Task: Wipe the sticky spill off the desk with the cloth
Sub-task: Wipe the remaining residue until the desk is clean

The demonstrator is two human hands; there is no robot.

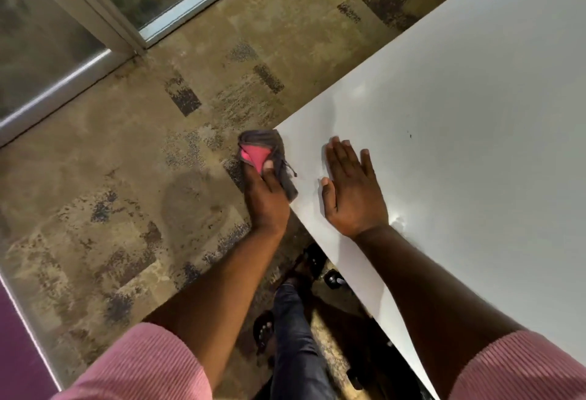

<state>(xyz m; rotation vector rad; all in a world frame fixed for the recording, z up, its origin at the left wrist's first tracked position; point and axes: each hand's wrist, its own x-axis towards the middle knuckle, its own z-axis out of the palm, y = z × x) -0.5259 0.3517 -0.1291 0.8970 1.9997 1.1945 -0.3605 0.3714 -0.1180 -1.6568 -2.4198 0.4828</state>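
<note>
I see my left hand [266, 196] gripping a bunched grey-and-pink cloth [269, 158] at the white desk [459, 98] corner while my right hand [352, 190] rests flat and spread; I'd press firmly, wiping inward toward the shiny smear [398, 220].

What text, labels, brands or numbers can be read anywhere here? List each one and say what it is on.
None: no readable text in this view.
The cloth in the left hand shows no label.
The white desk, under the flat right hand, carries only tiny dark specks, not letters.
The patterned carpet and the pink sleeves bear no print.
</note>
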